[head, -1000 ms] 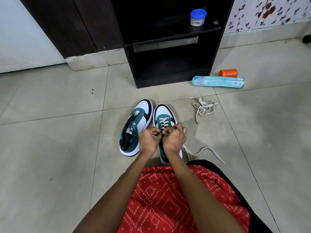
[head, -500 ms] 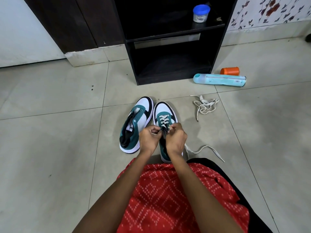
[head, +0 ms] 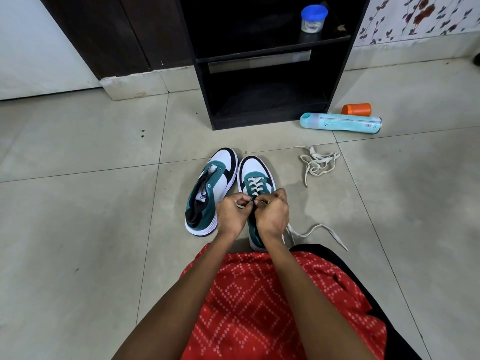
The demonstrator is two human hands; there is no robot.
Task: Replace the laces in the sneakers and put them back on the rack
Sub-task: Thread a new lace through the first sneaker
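Two teal, white and black sneakers stand side by side on the tiled floor. The left sneaker (head: 210, 188) has no lace. The right sneaker (head: 255, 175) carries a white lace through its front eyelets. My left hand (head: 232, 214) and my right hand (head: 272, 214) sit over the right sneaker's tongue, each pinching the white lace between curled fingers. One lace end (head: 319, 229) trails onto the floor to the right of my right hand. A second loose white lace (head: 318, 163) lies bunched on the floor to the right of the shoes.
A black rack (head: 265, 118) with open shelves stands just beyond the shoes; a blue-lidded jar (head: 313, 18) is on its upper shelf. A light blue bottle (head: 340, 123) and an orange cap (head: 357, 109) lie on the floor at its right. Red patterned cloth covers my lap.
Both hands stay on the right sneaker's lace, fingers shifting slightly. The view has tilted a little, so the shoes sit a bit higher in the frame.
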